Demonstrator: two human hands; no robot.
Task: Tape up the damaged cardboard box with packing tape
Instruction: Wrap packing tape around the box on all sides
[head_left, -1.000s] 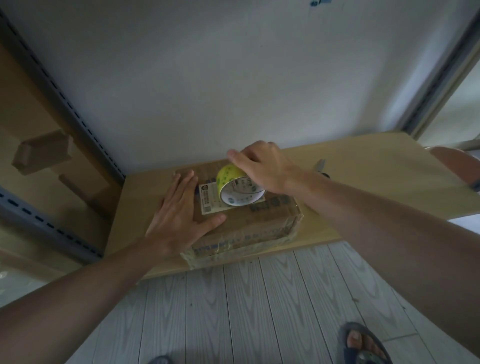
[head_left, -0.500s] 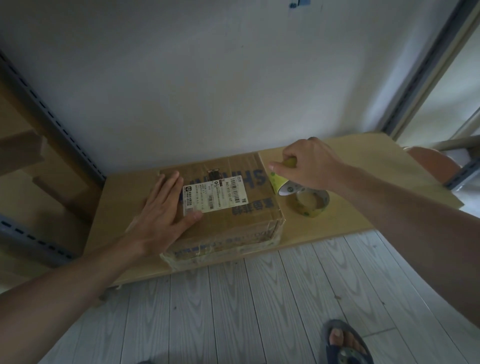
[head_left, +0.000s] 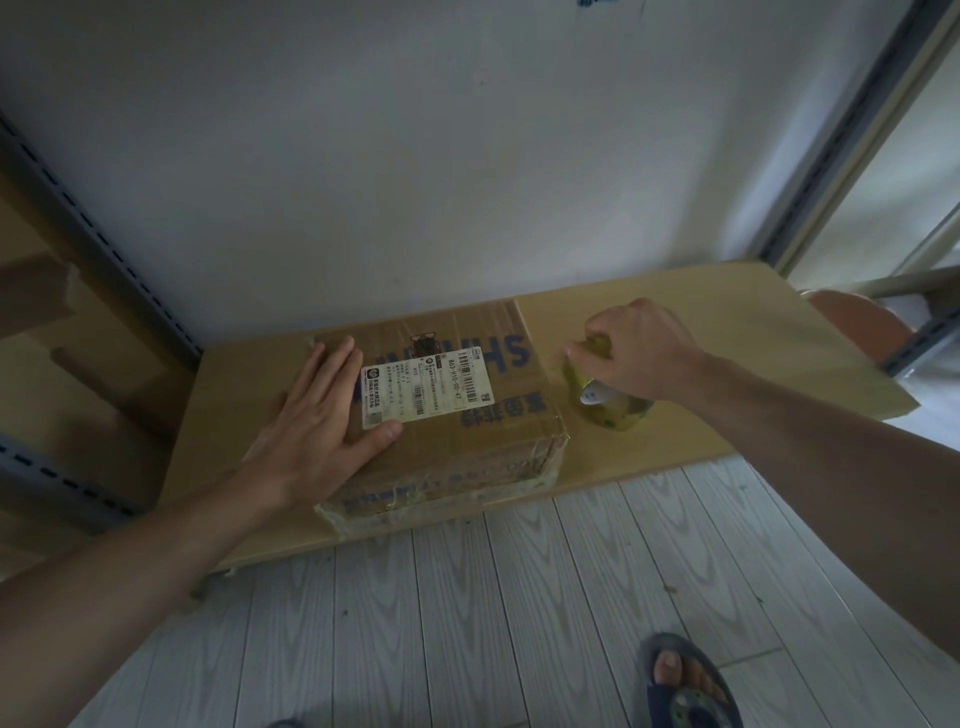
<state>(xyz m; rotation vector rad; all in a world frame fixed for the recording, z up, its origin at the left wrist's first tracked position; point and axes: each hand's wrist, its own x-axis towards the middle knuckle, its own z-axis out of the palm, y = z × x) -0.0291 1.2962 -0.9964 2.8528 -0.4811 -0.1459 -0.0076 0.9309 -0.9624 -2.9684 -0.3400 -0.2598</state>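
Cardboard box (head_left: 447, 410) sat on the wooden desk (head_left: 727, 317) at about the 11 o'clock side of the frame's middle, its white shipping label (head_left: 426, 387) facing up and wrinkled clear tape already along its near edge. The left hand (head_left: 322, 421) lay flat on the box top, fingers spread, holding nothing, thumb touching the label's corner. The right hand (head_left: 634, 348), at 3 o'clock from the box, had its grip pressed together on the upper rim of a yellow-green tape roll (head_left: 605, 402) that leaned on the desk just beside the box.

Risk seemed to lie in the tape itself: no free end was visible, and if a pulled strip folded back on itself or landed across the label's barcode, it would likely be wasted. The box overhung nothing, yet it sat close to the desk's front edge, so a hard pull toward 6 o'clock could drag it off unless the flat hand kept pressing.

The desk was pale, smooth board against a plain white wall (head_left: 415, 156). Grey plank flooring (head_left: 467, 623) lay below, a sandalled foot (head_left: 685, 686) at 5 o'clock, metal shelving uprights (head_left: 104, 249) at 9 o'clock. Lighting was dim.
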